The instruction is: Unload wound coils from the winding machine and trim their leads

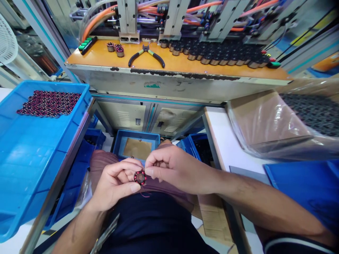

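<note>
a small round wound coil [140,177], dark with red-purple windings, is held over the person's lap, low in the middle of the view. it is pinched from the left by the left hand [115,183], whose thumb and forefinger are closed on its rim, and it is touched at its right edge by the right hand [169,165], whose fingertips are drawn together against it. a thin reddish wire [145,194] is seen trailing just below the coil. beyond the hands, on the floor, an open blue bin [136,144] with a brown liner is set between the knees. to the left a large blue tray [37,148] is placed on a table, with many similar coils [49,103] packed together in its far corner. to the right, a box lined with clear plastic [267,123] is set on a white table, dark parts being seen inside it. farther off, on an orange machine shelf [169,63], a pair of pliers [146,55] is laid beside two loose coils [115,48], and rows of dark cylindrical parts [219,53] are lined up to the right under orange hoses [97,19].
</note>
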The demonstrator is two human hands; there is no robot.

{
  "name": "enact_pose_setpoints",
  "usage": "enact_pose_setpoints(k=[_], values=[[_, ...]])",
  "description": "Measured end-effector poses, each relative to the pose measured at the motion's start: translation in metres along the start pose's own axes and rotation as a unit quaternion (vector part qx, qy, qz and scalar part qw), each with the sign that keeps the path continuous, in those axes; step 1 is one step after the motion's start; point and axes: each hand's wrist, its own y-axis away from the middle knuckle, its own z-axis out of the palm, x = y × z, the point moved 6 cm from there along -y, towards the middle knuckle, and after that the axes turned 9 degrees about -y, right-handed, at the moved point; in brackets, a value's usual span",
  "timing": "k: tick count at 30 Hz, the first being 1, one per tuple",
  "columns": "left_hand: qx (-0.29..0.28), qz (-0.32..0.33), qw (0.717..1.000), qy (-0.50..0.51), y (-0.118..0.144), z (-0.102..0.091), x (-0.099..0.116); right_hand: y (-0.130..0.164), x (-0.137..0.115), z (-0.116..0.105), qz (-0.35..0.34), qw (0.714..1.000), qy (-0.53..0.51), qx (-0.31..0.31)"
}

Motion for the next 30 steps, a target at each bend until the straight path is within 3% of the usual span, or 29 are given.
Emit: enact_pose_setpoints(k=[8, 22, 25, 27, 30], values=[[-0.035, -0.001, 0.997, 0.071, 0.001, 0.0, -0.011, 0.002, 0.001, 0.004, -0.04, 0.997, -0.071, 0.013], [-0.014, 0.041, 0.999, 0.009, -0.001, -0.006, -0.008, 0.005, 0.002, 0.009, -0.063, 0.995, -0.082, -0.002], [-0.015, 0.039, 0.999, 0.006, -0.001, -0.006, -0.009, 0.009, 0.0, 0.008, -0.09, 0.995, -0.035, -0.027], [-0.022, 0.038, 0.999, 0.017, -0.001, -0.005, -0.009, 0.014, -0.003, 0.005, -0.135, 0.988, 0.052, -0.05], [-0.045, 0.017, 0.997, 0.054, -0.001, -0.001, -0.011, 0.022, -0.012, -0.003, -0.263, 0.941, 0.211, -0.003]])
